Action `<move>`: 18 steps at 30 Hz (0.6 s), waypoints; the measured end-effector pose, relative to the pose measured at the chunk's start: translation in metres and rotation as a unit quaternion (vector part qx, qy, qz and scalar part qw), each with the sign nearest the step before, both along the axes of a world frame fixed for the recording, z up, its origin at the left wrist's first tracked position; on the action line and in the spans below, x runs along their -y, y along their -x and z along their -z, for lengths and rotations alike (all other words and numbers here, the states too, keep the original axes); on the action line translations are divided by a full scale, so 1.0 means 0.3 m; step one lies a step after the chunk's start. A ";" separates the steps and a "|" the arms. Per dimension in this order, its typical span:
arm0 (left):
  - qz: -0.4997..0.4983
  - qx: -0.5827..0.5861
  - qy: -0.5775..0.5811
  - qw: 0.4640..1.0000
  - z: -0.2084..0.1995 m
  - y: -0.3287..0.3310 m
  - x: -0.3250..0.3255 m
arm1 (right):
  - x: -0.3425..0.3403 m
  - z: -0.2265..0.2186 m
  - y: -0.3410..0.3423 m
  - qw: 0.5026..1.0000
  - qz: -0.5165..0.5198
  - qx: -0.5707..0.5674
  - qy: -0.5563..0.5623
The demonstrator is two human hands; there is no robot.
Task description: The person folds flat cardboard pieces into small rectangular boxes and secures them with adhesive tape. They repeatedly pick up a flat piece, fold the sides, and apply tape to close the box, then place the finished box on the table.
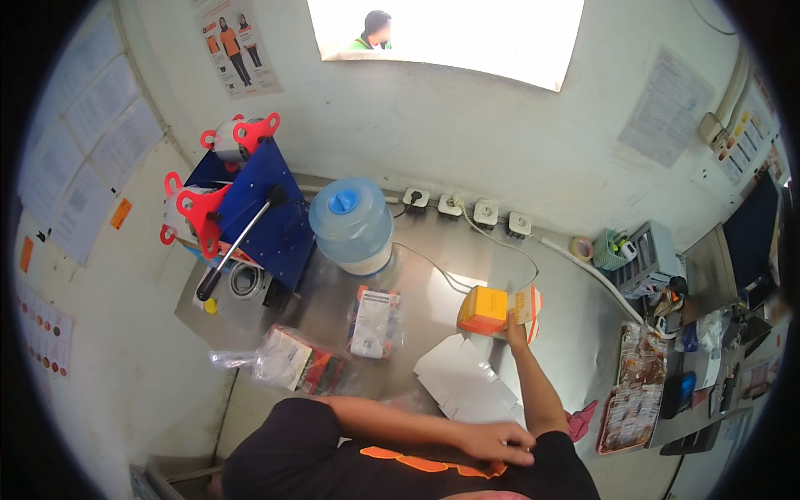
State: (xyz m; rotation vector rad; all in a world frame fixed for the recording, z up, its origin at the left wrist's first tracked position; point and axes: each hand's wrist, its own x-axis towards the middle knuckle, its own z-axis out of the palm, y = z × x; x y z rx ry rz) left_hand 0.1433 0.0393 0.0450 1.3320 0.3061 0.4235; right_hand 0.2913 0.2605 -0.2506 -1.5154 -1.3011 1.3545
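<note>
My right hand [517,332] reaches over the metal table and grips an orange and white carton [528,305]. Against its left side stands a yellow-orange box [485,309]. Close to my chest, my left hand [498,442] is bent across my body beside the right sleeve. Its fingers are curled, and nothing shows in them. White unfolded cardboard blanks [467,379] lie on the table between my arms. To their left are a flat packet in clear plastic [374,323] and a plastic bag with red and black packets [302,360].
A blue cup-sealing machine [275,212] with a long lever stands at the back left, beside a large water jug [351,225]. Sockets [486,212] and cables run along the wall. A tray of small packets [635,387], grey drawers [650,258] and a monitor [750,229] are at right.
</note>
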 end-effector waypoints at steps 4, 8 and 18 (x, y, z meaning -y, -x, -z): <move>-0.461 -0.116 -0.308 0.824 0.294 0.111 -0.362 | 0.039 -0.011 -0.028 0.993 -0.047 -0.070 0.077; -0.652 -0.369 -0.087 0.656 0.606 0.190 -0.652 | 0.043 -0.060 0.024 0.996 -0.006 -0.076 0.043; -0.597 -0.323 -0.048 0.733 0.753 0.158 -0.673 | 0.069 -0.177 0.056 0.970 0.120 -0.198 0.070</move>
